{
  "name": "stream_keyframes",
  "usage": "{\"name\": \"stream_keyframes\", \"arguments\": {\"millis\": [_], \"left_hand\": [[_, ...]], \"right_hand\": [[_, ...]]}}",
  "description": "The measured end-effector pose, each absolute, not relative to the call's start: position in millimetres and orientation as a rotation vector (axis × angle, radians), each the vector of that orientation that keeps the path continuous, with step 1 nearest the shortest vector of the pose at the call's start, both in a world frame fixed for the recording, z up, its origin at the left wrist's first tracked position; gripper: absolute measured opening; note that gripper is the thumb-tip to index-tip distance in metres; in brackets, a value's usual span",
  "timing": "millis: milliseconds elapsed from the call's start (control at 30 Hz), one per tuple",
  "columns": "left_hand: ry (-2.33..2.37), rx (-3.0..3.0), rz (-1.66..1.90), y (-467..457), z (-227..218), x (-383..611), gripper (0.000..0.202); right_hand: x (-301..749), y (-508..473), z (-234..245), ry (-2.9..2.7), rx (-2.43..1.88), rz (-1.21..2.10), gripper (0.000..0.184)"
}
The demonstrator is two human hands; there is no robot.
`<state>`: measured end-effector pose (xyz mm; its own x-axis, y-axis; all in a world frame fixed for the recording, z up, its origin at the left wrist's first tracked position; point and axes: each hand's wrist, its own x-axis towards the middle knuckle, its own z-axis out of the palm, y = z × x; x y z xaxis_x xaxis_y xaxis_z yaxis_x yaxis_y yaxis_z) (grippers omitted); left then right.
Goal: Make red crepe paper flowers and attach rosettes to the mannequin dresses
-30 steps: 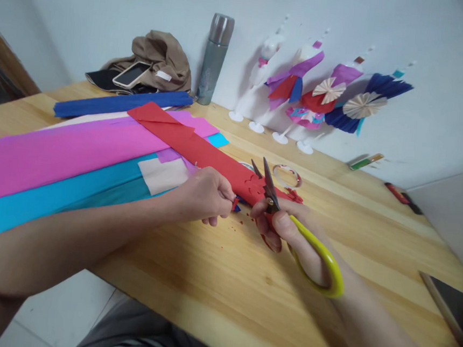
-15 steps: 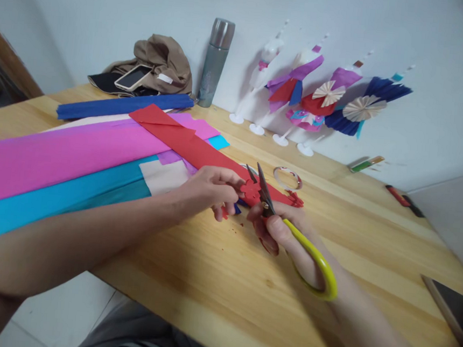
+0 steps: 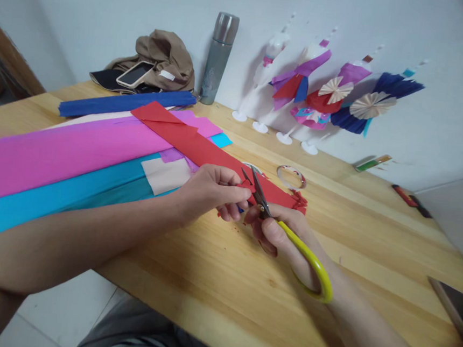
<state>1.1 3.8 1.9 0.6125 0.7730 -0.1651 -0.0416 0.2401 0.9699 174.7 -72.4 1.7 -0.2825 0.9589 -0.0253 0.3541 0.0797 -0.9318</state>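
Between the thumb and fingers of my left hand (image 3: 217, 191) is a small red paper piece (image 3: 247, 185), partly hidden by the fingers. My right hand (image 3: 281, 229) grips yellow-handled scissors (image 3: 309, 258), their dark blades parted and pointing up and away from me, right at the small red piece. Behind the hands a long folded strip of red crepe paper (image 3: 213, 153) lies across the other sheets. Its near right end carries a crumpled red bit (image 3: 299, 200). A few tiny red scraps lie on the wood below my hands.
Pink (image 3: 76, 141) and blue crepe paper (image 3: 59, 201) spread across the left of the table (image 3: 190, 278). A tape roll (image 3: 291, 177) lies beyond the scissors. At the back stand a flask (image 3: 218, 59), a brown cloth (image 3: 164, 54) with a phone (image 3: 135, 74), and several dressed doll stands (image 3: 300, 77).
My left thumb has closed over the small red piece, which was spread as a scalloped, flower-like shape and now shows less. The scissor blades remain beside it. The view has shifted slightly.
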Motion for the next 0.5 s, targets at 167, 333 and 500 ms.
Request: {"name": "stream_keyframes", "arguments": {"millis": [167,333,500], "left_hand": [[0.737,1.203,0.631,3.9,2.4,1.0,0.018],[0.725,1.21,0.634,3.8,1.8,0.5,0.018],[0.713,1.183,0.647,5.2,2.7,0.3,0.016]], "right_hand": [[177.1,-70.9,-1.2,-1.754,-1.271,1.196,0.045],[177.2,-71.5,-1.4,-1.766,-1.24,1.203,0.042],[175.9,-73.1,1.1,-1.722,-1.297,1.207,0.045]]}}
